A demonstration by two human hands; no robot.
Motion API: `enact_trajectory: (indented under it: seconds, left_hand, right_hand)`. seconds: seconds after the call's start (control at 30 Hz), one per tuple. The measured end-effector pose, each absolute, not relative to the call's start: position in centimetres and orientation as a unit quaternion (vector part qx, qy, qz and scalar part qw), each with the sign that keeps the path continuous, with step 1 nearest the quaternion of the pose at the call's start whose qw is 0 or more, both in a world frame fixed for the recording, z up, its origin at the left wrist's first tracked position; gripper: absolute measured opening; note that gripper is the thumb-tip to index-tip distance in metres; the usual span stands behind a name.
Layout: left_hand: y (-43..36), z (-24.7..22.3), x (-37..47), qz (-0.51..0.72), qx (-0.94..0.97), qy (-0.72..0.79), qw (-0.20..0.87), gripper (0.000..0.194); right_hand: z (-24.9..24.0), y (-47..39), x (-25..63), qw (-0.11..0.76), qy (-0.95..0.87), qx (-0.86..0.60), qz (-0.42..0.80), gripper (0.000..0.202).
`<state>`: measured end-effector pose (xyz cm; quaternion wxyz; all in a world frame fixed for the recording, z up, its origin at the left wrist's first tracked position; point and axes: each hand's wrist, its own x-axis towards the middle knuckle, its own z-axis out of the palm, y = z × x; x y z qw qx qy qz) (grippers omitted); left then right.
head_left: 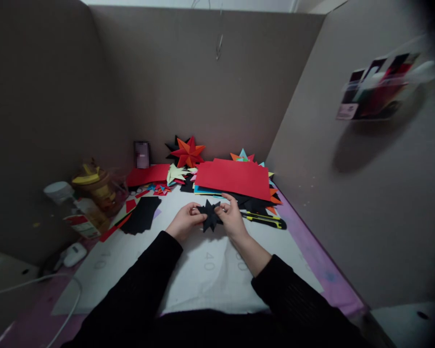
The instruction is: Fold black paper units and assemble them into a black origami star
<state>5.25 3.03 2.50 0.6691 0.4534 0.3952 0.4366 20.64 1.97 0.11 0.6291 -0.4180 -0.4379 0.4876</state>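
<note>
Between my two hands is a small black paper star (210, 216) with several folded points, raised just over the white sheet (199, 290). My left hand (187, 220) pinches its left points between thumb and fingers. On the other side, my right hand (233, 218) grips a right-hand point with thumb and index finger, its other fingers partly lifted. A black and yellow utility knife (266, 220) lies to the right of my right hand. Left of my left hand is a fanned pile of black paper pieces (141, 216).
Red paper sheets (235, 178) lie stacked behind my hands. Finished red and black paper stars (189, 152) lean on the back panel beside a phone (142, 154). A bottle (89, 212) and a brown jar (94, 183) stand left. Walls rise on three sides.
</note>
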Motion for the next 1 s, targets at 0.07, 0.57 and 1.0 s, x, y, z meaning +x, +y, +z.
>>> enact_trajectory:
  seconds: [0.07,0.57,1.0]
  left_hand:
    - [3.1,2.5,5.4,0.482,0.428,0.395,0.655,0.042]
    - [2.4,2.3,6.7,0.511,0.389,0.381,0.665,0.04]
    - [3.2,1.2,5.9,0.486,0.491,0.413,0.594,0.035]
  right_hand:
    - [0.2,1.9,20.5,0.651,-0.398,-0.39,0.516,0.052]
    - [-0.3,2.3,19.7,0.644,-0.405,-0.391,0.519,0.048]
    - [-0.1,2.1,19.9,0.629,-0.404,-0.41,0.523,0.024]
